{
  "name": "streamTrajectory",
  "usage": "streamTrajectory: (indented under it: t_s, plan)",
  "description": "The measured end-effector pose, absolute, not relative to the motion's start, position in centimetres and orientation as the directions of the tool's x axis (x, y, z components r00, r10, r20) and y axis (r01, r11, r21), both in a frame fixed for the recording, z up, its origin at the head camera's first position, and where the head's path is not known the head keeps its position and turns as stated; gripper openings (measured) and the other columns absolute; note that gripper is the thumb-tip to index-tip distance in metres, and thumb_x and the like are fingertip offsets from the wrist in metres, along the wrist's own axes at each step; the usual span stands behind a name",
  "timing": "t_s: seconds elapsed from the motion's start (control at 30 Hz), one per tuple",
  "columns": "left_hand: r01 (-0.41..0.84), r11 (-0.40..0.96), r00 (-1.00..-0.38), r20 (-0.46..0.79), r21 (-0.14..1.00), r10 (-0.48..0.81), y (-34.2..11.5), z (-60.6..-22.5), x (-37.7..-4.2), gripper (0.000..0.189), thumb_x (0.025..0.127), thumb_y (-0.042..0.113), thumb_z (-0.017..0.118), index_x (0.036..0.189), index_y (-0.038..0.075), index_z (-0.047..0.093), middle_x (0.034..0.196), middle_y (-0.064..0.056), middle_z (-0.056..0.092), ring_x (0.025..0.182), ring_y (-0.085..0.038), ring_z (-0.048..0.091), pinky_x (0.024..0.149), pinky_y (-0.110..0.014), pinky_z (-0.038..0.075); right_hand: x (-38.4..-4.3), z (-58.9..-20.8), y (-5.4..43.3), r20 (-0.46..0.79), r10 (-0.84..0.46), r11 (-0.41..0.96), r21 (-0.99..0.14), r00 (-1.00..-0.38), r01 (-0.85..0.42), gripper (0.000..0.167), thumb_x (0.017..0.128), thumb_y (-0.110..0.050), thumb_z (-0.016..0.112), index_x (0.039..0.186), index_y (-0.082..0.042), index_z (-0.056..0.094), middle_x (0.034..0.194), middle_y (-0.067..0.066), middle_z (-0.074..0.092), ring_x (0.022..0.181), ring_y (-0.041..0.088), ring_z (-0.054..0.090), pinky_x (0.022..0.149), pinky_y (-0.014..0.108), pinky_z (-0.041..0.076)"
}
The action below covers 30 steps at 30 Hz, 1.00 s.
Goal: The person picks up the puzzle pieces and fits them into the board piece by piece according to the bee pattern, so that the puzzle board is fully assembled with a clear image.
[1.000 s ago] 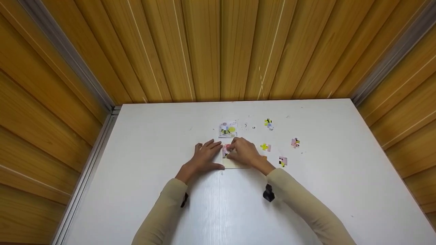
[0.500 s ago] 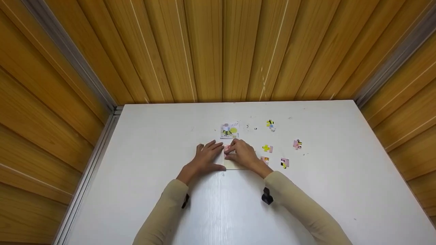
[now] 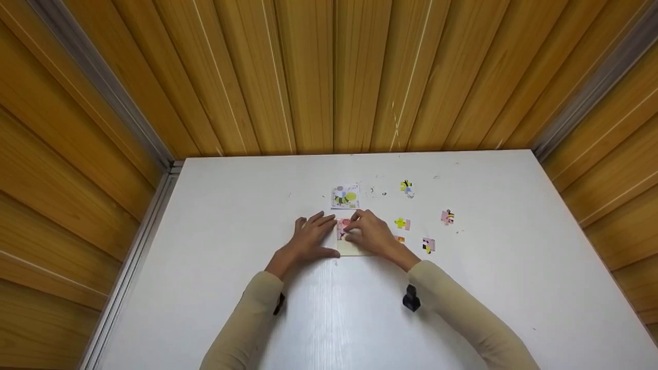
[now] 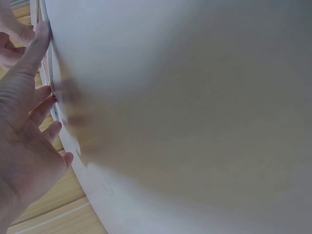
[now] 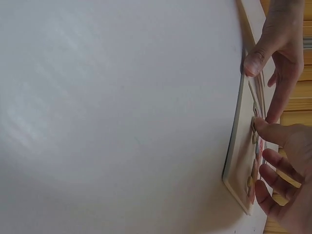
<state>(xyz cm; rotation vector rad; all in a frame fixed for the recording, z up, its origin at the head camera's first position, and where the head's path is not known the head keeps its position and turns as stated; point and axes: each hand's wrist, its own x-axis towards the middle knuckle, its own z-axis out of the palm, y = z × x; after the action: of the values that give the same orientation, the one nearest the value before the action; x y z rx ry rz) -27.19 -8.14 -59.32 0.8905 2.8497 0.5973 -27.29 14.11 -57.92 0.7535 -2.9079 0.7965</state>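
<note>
My left hand (image 3: 310,237) rests spread along the left side of a shallow wooden puzzle tray (image 3: 351,251), its thumb at the near-left corner. Over the tray, my right hand (image 3: 373,234) has thumb and index finger pinching a pink-and-red jigsaw piece (image 3: 346,223) at the upper left of the frame. In the right wrist view the right thumb (image 5: 272,130) touches a piece's edge inside the tray rim (image 5: 234,163), and the other fingers are bent. More pieces lie within the tray, partly hidden by the right hand.
A printed bee picture card (image 3: 345,197) lies just beyond the tray. Loose jigsaw pieces are scattered to the right, among them a yellow-and-pink piece (image 3: 402,223), a bee-striped piece (image 3: 448,217) and a pink-and-black piece (image 3: 428,245). The white table (image 3: 231,205) meets wood-look panels behind.
The right hand's thumb and fingertips have shifted slightly over the tray's upper left, uncovering more of the pink-and-red piece. The left hand has stayed in place.
</note>
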Motion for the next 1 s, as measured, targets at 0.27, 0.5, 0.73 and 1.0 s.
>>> streamTrajectory:
  t_s: [0.27, 0.5, 0.73, 1.0]
  plan:
    - [0.536, 0.736, -0.817, 0.036, 0.414, 0.575, -7.8, -59.5, -26.7, 0.091, 0.083, 0.057, 0.078, 0.153, 0.008, 0.047, 0.163, -0.007, 0.042, 0.154, -0.035, 0.03, 0.115, -0.064, 0.025, -26.8, -58.7, 14.4, 0.227, -0.435, 0.754, -0.437, -0.871, -0.491, 0.019, 0.084, -0.023, 0.083, 0.1, -0.012, 0.084, 0.104, 0.008, 0.068, 0.097, 0.027, 0.06, 0.083, 0.046, 0.051]
    - [0.565, 0.717, -0.804, 0.078, 0.408, 0.589, -7.9, -59.3, -26.8, 0.09, 0.082, 0.056, 0.079, 0.151, 0.006, 0.049, 0.161, -0.01, 0.045, 0.152, -0.038, 0.033, 0.112, -0.066, 0.028, -26.8, -58.9, 14.7, 0.252, -0.431, 0.761, -0.414, -0.866, -0.499, 0.019, 0.087, -0.023, 0.081, 0.103, -0.013, 0.083, 0.105, 0.009, 0.069, 0.097, 0.027, 0.061, 0.084, 0.047, 0.051]
    - [0.548, 0.726, -0.812, 0.055, 0.415, 0.581, -8.1, -59.1, -27.2, 0.091, 0.083, 0.056, 0.078, 0.153, 0.007, 0.047, 0.163, -0.009, 0.042, 0.154, -0.038, 0.03, 0.114, -0.068, 0.025, -27.0, -59.3, 14.9, 0.249, -0.456, 0.757, -0.396, -0.854, -0.519, 0.022, 0.093, -0.028, 0.075, 0.11, -0.016, 0.081, 0.114, 0.008, 0.069, 0.106, 0.027, 0.06, 0.092, 0.047, 0.05]
    - [0.512, 0.743, -0.826, 0.01, 0.431, 0.564, -8.2, -59.2, -27.2, 0.091, 0.084, 0.055, 0.078, 0.155, 0.01, 0.044, 0.165, -0.006, 0.039, 0.156, -0.036, 0.026, 0.117, -0.068, 0.021, -27.1, -58.9, 15.4, 0.199, -0.512, 0.721, -0.43, -0.835, -0.544, 0.025, 0.096, -0.022, 0.072, 0.118, -0.013, 0.078, 0.12, 0.012, 0.067, 0.111, 0.03, 0.059, 0.097, 0.049, 0.049]
